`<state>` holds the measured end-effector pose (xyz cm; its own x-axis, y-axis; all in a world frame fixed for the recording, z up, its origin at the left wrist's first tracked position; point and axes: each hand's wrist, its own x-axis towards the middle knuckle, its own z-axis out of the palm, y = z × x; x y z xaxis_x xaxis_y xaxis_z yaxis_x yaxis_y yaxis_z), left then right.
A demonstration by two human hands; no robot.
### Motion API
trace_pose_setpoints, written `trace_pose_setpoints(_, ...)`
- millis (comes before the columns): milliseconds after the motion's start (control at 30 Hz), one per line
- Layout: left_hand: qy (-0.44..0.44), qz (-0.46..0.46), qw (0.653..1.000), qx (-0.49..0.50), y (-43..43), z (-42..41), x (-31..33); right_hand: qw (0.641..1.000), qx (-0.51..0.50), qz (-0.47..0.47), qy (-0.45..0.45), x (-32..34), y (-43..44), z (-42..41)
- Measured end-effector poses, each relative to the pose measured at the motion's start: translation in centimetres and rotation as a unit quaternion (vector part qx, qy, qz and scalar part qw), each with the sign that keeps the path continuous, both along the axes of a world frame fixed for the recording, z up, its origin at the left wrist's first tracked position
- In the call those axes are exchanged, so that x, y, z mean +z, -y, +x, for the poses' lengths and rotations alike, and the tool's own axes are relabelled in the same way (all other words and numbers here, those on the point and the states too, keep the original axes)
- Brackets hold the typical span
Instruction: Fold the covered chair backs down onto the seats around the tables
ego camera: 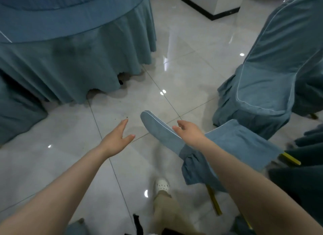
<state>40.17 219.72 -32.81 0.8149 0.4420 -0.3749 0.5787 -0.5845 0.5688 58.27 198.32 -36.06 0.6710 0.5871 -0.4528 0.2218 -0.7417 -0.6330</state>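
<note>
- Left hand (116,138): I log it open, fingers spread, palm turned inward, hovering over the floor with nothing in it.
- Right hand (189,131): open and empty, fingers loosely curled, just above the near chair's tilted back; I cannot tell whether it touches the fabric.
- Hands relative to each other: apart, with bare tile showing between them.
- Near chair (232,140): blue-covered, lower right of my view. Its back (160,131) leans out to the left, narrow rounded end with white piping pointing toward the desk. Skirt ruffle bunched below; yellow legs (214,200) show beneath the cover.
- Far chair (272,73): same blue cover with white piping, at right, back upright, skirt reaching the floor, well apart from both hands.
- Desk (70,24): round, upper left, draped in blue pleated cloth down to the floor.
- Floor (174,59): glossy pale tile with ceiling-light reflections and a few dark specks near the left hand.
- Foot (162,185): white perforated shoe and beige trouser leg, bottom centre.
- Column base (209,5): white with dark skirting, top centre.
</note>
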Motion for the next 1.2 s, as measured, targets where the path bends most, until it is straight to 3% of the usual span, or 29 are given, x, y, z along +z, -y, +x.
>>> trace_pose_setpoints(300, -0.001, -0.018, 1.000, 0.013, -15.3, 8.3, -2.2, 0.999, -0.010, -0.043, -0.021, -2.5, -13.9, 8.8)
trace_pose_setpoints(467, -0.048, -0.064, 0.996, -0.045, -23.6, 13.8, -7.0, 0.992, -0.109, -0.062, -0.022, -5.7, -18.2, 11.8)
trace_pose_setpoints(600, -0.092, -0.083, 0.988, -0.097, -29.8, 17.6, -11.5, 0.967, -0.231, -0.088, -0.055, -9.9, -21.6, 12.7)
trace_pose_setpoints(700, -0.130, -0.074, 0.983, -0.105, -33.4, 20.1, -15.1, 0.954, -0.269, -0.099, -0.089, -14.0, -24.3, 12.6)
trace_pose_setpoints(933, -0.199, -0.104, 0.965, -0.137, -36.2, 23.1, -23.1, 0.945, -0.239, -0.172, -0.145, -23.0, -28.0, 12.4)
trace_pose_setpoints(1200, -0.210, -0.118, 0.963, -0.123, -37.4, 26.6, -31.5, 0.954, -0.192, -0.210, -0.094, -33.2, -31.6, 16.2)
